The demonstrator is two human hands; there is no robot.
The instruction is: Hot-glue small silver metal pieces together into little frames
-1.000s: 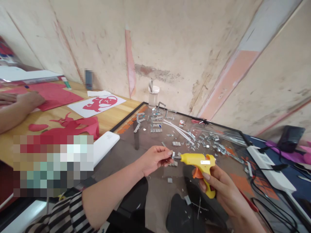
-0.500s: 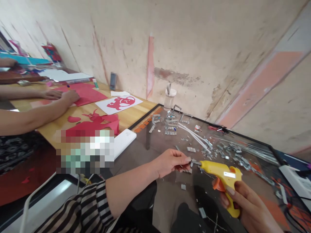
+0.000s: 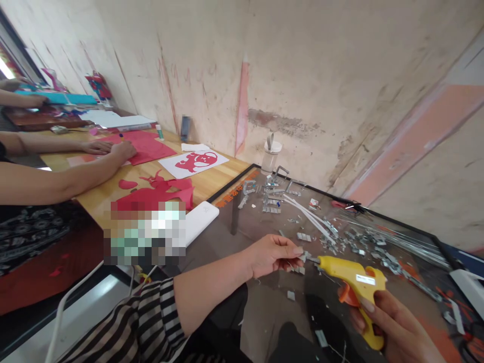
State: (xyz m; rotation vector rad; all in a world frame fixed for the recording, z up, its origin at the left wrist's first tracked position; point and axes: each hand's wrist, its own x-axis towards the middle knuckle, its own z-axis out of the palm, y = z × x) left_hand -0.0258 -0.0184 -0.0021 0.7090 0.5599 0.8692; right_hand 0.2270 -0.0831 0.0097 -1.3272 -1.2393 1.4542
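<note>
My right hand [image 3: 393,322] grips a yellow glue gun [image 3: 350,277] by its handle, beside the orange trigger [image 3: 350,295]. Its nozzle points left, toward my left hand [image 3: 278,254]. Between the thumb and fingers of that hand is a small grey piece [image 3: 304,257], right at the nozzle tip; whether they touch I cannot tell. Just below the pinched fingers, a grey strip [image 3: 298,270] lies on the dark tabletop [image 3: 260,312]. A small grey square [image 3: 291,295] rests nearer to me.
Loose grey pieces [image 3: 381,252], white sticks [image 3: 312,219] and clear rods [image 3: 408,242] lie beyond the glue gun. A lidded clear container [image 3: 269,159] stands by the wall. At left, a person's hands [image 3: 123,151] rest on red sheets [image 3: 151,151]; a white power bank [image 3: 202,219] is nearer.
The whole view has shifted, so everything appears slightly farther right. My left hand still pinches the small grey piece at the nozzle, and my right hand keeps its grip on the glue gun.
</note>
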